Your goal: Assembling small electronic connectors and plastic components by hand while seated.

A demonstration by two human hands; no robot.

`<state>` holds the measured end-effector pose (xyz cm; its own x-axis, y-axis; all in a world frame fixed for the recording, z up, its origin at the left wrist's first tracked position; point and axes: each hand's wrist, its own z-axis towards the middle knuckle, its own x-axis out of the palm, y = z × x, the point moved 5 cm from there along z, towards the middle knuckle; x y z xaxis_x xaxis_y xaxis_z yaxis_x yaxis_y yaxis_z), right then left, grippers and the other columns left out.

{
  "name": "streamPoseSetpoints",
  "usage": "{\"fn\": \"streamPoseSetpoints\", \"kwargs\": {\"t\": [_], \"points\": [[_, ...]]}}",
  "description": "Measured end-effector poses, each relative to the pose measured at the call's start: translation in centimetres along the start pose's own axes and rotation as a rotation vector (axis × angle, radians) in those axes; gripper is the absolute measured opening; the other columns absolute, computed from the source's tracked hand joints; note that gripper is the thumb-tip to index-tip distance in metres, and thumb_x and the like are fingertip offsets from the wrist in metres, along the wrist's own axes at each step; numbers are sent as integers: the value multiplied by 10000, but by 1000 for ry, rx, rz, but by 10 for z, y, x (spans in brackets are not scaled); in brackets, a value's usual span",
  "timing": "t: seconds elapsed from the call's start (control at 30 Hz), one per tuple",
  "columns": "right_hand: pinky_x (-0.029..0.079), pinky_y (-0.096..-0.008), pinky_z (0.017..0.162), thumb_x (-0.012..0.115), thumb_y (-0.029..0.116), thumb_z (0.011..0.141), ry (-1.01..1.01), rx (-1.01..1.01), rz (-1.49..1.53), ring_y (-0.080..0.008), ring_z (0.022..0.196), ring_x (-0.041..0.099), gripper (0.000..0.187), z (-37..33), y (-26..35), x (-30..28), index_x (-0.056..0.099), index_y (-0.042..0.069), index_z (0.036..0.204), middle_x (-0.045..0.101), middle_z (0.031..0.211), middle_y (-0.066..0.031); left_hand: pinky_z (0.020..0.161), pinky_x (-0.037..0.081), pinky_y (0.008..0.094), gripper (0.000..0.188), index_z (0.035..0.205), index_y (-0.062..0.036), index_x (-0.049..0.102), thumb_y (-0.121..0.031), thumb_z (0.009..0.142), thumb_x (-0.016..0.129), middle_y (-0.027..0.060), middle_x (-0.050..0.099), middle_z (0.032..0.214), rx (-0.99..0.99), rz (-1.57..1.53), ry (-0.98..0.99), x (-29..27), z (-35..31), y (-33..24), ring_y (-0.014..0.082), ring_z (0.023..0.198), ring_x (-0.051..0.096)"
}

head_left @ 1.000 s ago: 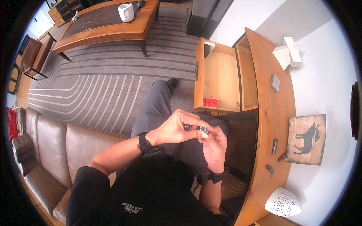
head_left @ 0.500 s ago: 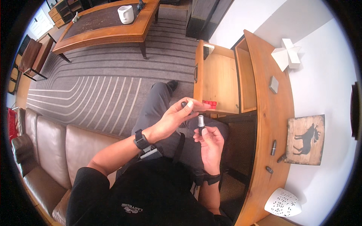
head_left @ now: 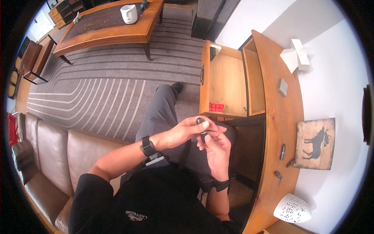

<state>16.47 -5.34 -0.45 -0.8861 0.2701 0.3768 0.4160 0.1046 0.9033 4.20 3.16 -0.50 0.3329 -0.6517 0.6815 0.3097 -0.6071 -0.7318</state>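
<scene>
My left hand (head_left: pixel 181 132) is closed, pinching a dark lipstick cap (head_left: pixel 200 121) between thumb and fingers. Just below it, my right hand (head_left: pixel 217 152) grips the lipstick tube (head_left: pixel 203 133) with its fingertips. Cap and tube are in line and meet above my lap; fingers hide most of the joint, so I cannot tell how far the cap sits on. Three similar dark tubes lie on the wooden cabinet top at the right, one of them a long lipstick (head_left: pixel 283 152).
An open wooden drawer (head_left: pixel 230 82) with several red cubes (head_left: pixel 216 107) juts out ahead of my hands. The cabinet top (head_left: pixel 272 97) carries a moose picture (head_left: pixel 315 144), a white perforated vase (head_left: pixel 292 209) and a white geometric ornament (head_left: pixel 298 58). A leather sofa (head_left: pixel 89 150) stands at left.
My left hand has come down and right, bringing the cap onto the tube's silver end, which is now covered. My right hand has barely moved. The red cubes are no longer partly hidden.
</scene>
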Motion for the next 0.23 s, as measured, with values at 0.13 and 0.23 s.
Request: {"fn": "streamPoseSetpoints", "kwargs": {"t": [0.13, 0.23], "points": [[568, -326, 788, 652, 70, 1026, 114, 128, -75, -196, 888, 709, 240, -4, 6, 6, 663, -41, 1238, 736, 1033, -132, 779, 528, 273, 437, 1375, -58, 613, -403, 1123, 517, 166, 549, 1557, -107, 122, 59, 14, 0, -9, 122, 1014, 636], [580, -339, 885, 641, 110, 1051, 318, 145, -213, -206, 992, 719, 311, -10, 5, -11, 644, 0, 1341, 727, 1109, -111, 841, 541, 273, 545, 1592, -109, 443, -311, 1107, 587, 93, 505, 1592, -202, 298, 82, 11, -1, 1, 131, 976, 644]]}}
